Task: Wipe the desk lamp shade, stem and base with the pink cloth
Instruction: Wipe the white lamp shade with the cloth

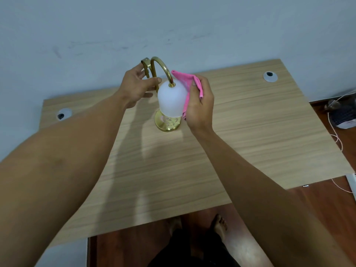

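A small desk lamp stands on the wooden desk (250,120). It has a frosted white shade (171,99), a curved brass stem (162,68) and a round brass base (167,125). My right hand (200,106) holds the pink cloth (189,85) pressed against the right side of the shade. On the other side, my left hand (137,87) has its fingers apart around the upright part of the stem, and its thumb touches the shade's upper left. I cannot tell whether that hand grips the stem.
The desk stands against a pale wall. It has a cable hole at its left rear (64,114) and another at its right rear (270,76). A dark device (344,116) and pale cables (336,136) lie on the floor to the right. My bare feet (219,226) show under the front edge.
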A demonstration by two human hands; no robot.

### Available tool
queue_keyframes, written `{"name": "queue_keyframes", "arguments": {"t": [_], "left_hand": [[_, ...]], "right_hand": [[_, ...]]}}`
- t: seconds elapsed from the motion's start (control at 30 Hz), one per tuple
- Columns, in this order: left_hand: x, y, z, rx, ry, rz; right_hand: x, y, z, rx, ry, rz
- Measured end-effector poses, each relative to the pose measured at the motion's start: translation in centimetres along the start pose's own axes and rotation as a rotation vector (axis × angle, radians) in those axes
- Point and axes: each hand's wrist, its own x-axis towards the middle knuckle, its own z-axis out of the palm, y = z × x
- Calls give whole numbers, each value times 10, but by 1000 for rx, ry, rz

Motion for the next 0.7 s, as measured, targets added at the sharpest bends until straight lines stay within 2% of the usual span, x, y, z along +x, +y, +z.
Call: {"name": "queue_keyframes", "arguments": {"t": [0.13, 0.27, 0.33, 0.43, 0.5, 0.6, 0.7], "left_hand": [[1, -2, 0, -9, 2, 0], [-1, -2, 3, -14, 0, -5], [-1, -2, 4, -21, 8, -9], [-2, -2, 5, -16, 19, -8], [-2, -2, 6, -10, 22, -2], [-3, 0, 7, 6, 24, 4], [-3, 0, 6, 29, 25, 9]], "right_hand": [[-31, -2, -7, -45, 31, -68], [-18, -8, 5, -125, -89, -183], [2, -9, 10, -169, -104, -90], [22, -3, 3, -118, -39, 103], [13, -2, -6, -121, 20, 135], [-20, -1, -16, -95, 32, -5], [-24, -12, -6, -145, -95, -168]]}}
